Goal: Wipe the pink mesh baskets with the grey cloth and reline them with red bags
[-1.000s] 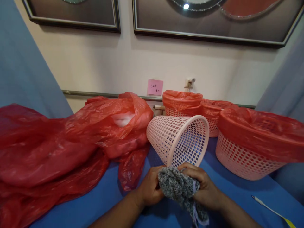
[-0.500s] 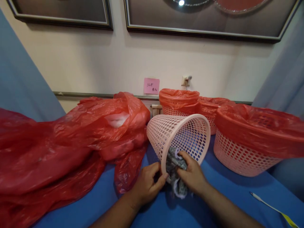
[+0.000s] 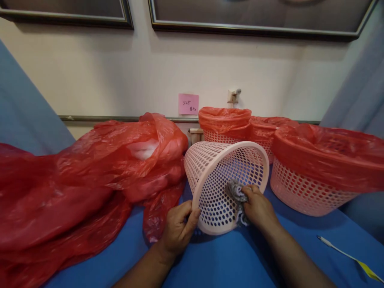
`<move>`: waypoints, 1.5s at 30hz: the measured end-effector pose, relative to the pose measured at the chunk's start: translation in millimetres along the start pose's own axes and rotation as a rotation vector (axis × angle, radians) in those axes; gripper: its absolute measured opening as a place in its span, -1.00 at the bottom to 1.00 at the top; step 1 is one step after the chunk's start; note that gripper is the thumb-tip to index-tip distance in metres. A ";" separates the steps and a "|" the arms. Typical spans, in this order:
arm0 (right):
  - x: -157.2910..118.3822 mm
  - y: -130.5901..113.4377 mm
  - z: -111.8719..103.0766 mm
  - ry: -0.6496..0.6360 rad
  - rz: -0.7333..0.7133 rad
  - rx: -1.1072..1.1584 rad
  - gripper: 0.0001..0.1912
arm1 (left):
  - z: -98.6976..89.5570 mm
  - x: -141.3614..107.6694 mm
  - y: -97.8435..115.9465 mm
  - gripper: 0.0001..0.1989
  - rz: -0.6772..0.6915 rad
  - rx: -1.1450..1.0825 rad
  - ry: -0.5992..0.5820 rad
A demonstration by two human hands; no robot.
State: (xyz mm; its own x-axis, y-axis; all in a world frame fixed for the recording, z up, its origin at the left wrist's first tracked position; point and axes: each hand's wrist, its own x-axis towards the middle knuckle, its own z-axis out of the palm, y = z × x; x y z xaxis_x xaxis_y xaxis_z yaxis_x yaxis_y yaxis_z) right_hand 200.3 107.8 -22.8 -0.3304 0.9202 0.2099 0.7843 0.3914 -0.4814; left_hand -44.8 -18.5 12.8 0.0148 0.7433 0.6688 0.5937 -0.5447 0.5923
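Observation:
A pale pink perforated wastebasket point(image 3: 201, 168) lies tipped on its side on the blue-covered table point(image 3: 204, 264), its round mouth facing me. My left hand point(image 3: 181, 224) pinches the left edge of the rim, thumb on the outside front. In my right hand point(image 3: 258, 206) is a bunched grey and white cloth point(image 3: 236, 191), pressed by the fingers at the right part of the mouth. The cloth reaches inside the basket, and one end hangs over the lower rim. Part of the cloth is hidden by the fingers.
A heap of red plastic bags point(image 3: 117, 160) covers the left side. At the right stands a large bag-lined basket point(image 3: 312, 192), with smaller lined baskets point(image 3: 225, 124) behind. A white cable point(image 3: 339, 254) with a yellow tag lies at front right. A pink note point(image 3: 188, 104) is on the wall.
My right hand has moved the cloth rightward and slightly up, from the left side of the basket's mouth to its right part. The mouth has turned a little more toward me.

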 end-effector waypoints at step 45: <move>-6.2 -25.4 18.2 -0.122 -0.336 0.566 -0.31 | 23.2 -2.9 2.5 -0.73 -0.064 -0.040 -0.300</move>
State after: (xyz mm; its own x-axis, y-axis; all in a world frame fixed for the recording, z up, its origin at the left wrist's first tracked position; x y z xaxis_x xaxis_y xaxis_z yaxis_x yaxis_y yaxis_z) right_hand 172.9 92.3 -27.4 -0.5914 0.7289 0.3450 0.2427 0.5688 -0.7858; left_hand -24.6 -12.9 1.9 0.2188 0.8550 0.4702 0.5689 -0.5033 0.6504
